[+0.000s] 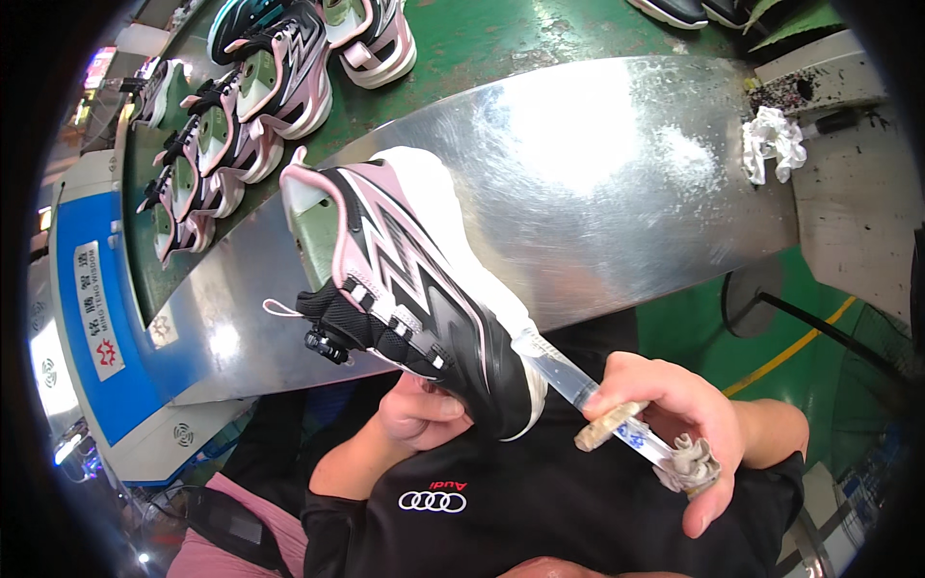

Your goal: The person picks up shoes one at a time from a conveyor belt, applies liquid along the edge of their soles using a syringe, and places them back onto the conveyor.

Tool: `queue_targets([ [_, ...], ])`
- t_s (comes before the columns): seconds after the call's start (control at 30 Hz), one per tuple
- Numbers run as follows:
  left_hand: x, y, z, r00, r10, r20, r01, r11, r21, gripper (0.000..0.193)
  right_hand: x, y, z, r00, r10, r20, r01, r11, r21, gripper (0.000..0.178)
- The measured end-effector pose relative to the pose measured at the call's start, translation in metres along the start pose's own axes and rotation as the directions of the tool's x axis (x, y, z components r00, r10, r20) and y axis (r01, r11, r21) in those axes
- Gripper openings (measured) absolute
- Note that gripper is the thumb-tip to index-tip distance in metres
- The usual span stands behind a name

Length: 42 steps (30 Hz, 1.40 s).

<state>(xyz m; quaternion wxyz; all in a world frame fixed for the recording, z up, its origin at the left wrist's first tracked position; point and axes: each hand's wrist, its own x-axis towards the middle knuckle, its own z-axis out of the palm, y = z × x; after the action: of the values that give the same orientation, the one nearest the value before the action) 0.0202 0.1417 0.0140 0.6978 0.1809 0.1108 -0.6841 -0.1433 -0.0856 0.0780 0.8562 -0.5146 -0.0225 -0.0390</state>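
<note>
A black, pink and white sneaker (414,270) is held over the near edge of the metal table, its toe toward me and its thick white sole facing right. Inside it sits a green shoe last (323,236). My left hand (419,412) is closed on the toe end, with part of its fingers hidden behind the shoe. In my right hand (679,400) is a clear plastic syringe (567,374), its tip at the seam between upper and white sole near the toe. Tape or cloth wraps its flange, and a crumpled grey wad (689,466) covers the plunger end.
The shiny metal table (597,212) carries white smears. Several similar sneakers (289,82) stand in a row on the green surface at far left. A blue and white machine panel (96,308) borders the left. Crumpled white material (773,144) lies at far right, near a stained ledge (819,82).
</note>
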Motion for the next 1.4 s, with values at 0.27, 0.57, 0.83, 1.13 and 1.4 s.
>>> queue_targets([
  [0.27,0.052,-0.003,0.012,0.985,-0.104,0.137,0.096,0.993,0.064,0.046,-0.024,-0.045,0.004,0.999,-0.002,-0.05,-0.01,0.969,-0.246,0.095],
  [0.57,0.096,-0.009,0.032,0.971,0.053,0.234,-0.055,0.998,0.001,0.061,-0.046,-0.05,0.006,0.992,-0.107,-0.063,0.061,0.866,-0.496,0.092],
  [0.83,0.111,-0.01,0.025,0.984,0.064,0.166,-0.078,0.994,0.079,0.063,-0.035,-0.039,0.009,0.982,-0.187,0.016,0.145,0.704,-0.695,0.083],
  [1.13,0.117,-0.002,0.039,0.95,0.025,0.312,-0.023,1.0,-0.01,0.035,-0.023,-0.014,0.014,0.949,-0.3,0.095,0.186,0.292,-0.938,0.064],
  [1.4,0.117,-0.004,0.048,0.936,0.054,0.347,-0.026,0.996,-0.085,0.035,-0.023,0.003,0.01,0.927,-0.336,0.169,0.217,0.11,-0.97,0.058],
])
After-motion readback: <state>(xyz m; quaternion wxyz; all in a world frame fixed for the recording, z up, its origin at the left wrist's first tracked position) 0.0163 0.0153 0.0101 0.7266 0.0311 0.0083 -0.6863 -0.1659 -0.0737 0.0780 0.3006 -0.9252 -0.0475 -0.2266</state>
